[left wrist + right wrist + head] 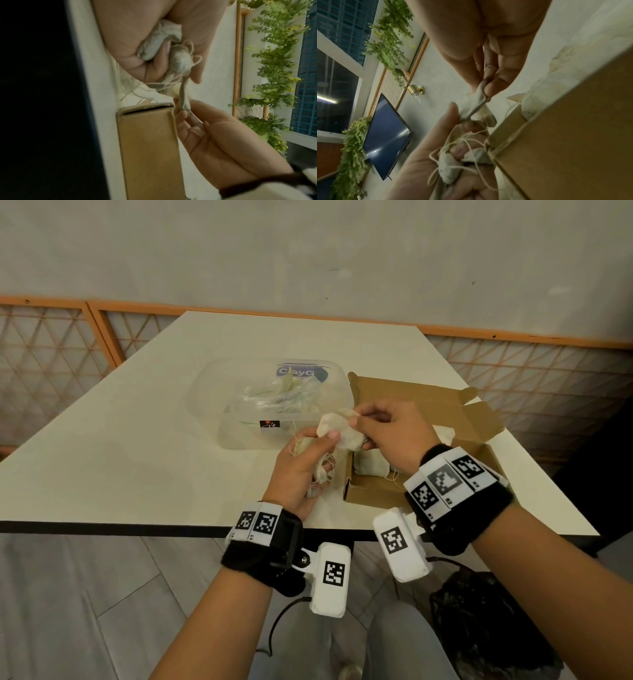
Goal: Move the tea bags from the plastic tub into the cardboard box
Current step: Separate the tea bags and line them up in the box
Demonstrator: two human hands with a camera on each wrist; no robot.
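Observation:
A clear plastic tub (pixel 219 392) stands mid-table with several tea bags (pixel 274 397) inside. To its right lies an open cardboard box (pixel 428 405) holding tea bags (pixel 371 465). In front of the box's left end, my left hand (pixel 301 470) grips a bunch of tea bags (pixel 448 171) with tangled strings (pixel 164 83). My right hand (pixel 387 433) pinches one tea bag (pixel 337 431) at its top; my left thumb (pixel 329 440) presses on the same bag. In the left wrist view this pinched tea bag (pixel 184 97) hangs stretched between both hands.
The white table (pixel 137 440) has a dark front edge. An orange-framed lattice screen (pixel 51 344) runs behind it. A black bag (pixel 486 621) sits on the floor at lower right. A dark screen (pixel 385 136) and green plants (pixel 388 35) show in the right wrist view.

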